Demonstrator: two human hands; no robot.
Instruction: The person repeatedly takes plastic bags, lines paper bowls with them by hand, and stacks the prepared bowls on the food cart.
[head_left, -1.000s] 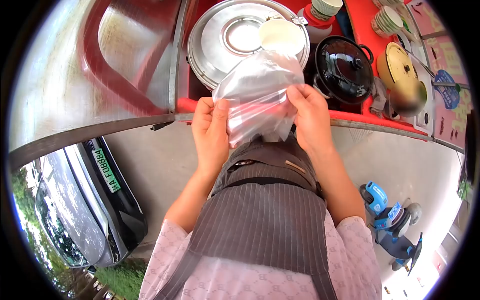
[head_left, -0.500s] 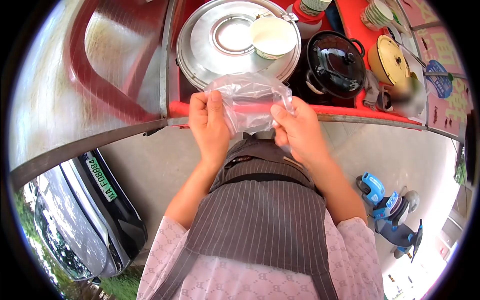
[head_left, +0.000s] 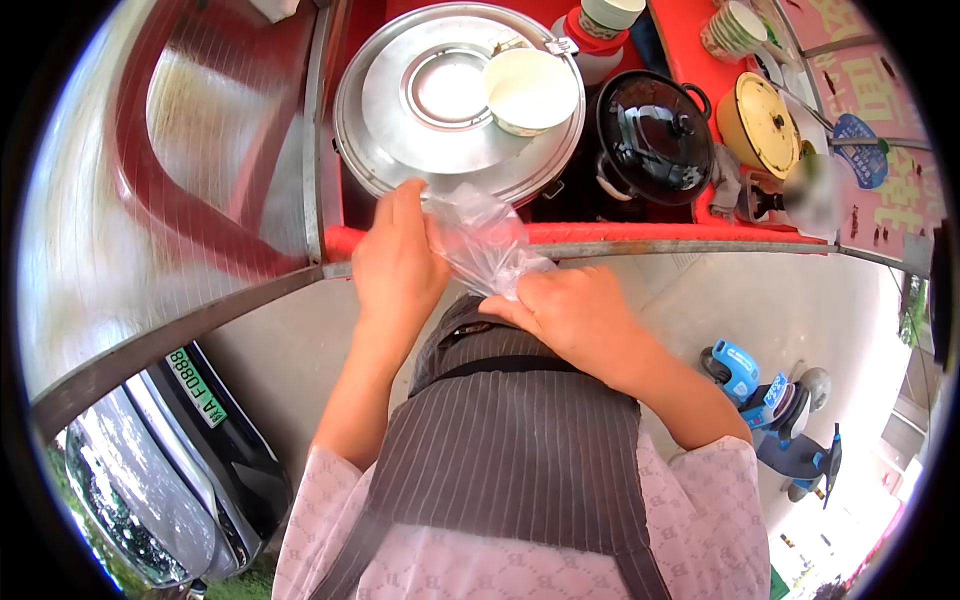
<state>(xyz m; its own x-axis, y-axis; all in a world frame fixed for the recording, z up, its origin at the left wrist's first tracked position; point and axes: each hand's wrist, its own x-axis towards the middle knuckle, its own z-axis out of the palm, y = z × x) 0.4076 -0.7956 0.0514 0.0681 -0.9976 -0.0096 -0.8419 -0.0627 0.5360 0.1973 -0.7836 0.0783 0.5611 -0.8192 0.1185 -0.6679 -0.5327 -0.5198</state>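
A clear plastic bag (head_left: 487, 236) stretches slantwise between my two hands, in front of the red-edged counter. My left hand (head_left: 402, 262) pinches its upper left end near the rim of the large metal lid. Lower and to the right, my right hand (head_left: 572, 312) is closed around the bag's gathered end, in front of my striped apron. Above the bag, a paper bowl (head_left: 531, 90) rests on the round metal lid (head_left: 385, 120). Neither hand touches the bowl.
A black lidded pot (head_left: 655, 140) stands right of the metal lid, with a yellow lidded pot (head_left: 758, 125) beyond it. Stacked paper bowls (head_left: 735, 32) sit at the back. A parked car (head_left: 150, 470) is at lower left, a blue scooter (head_left: 775, 405) at lower right.
The bag was held level and spread between both hands. Now my right hand has moved down and inward, and the bag is bunched and slanted. The view has shifted slightly.
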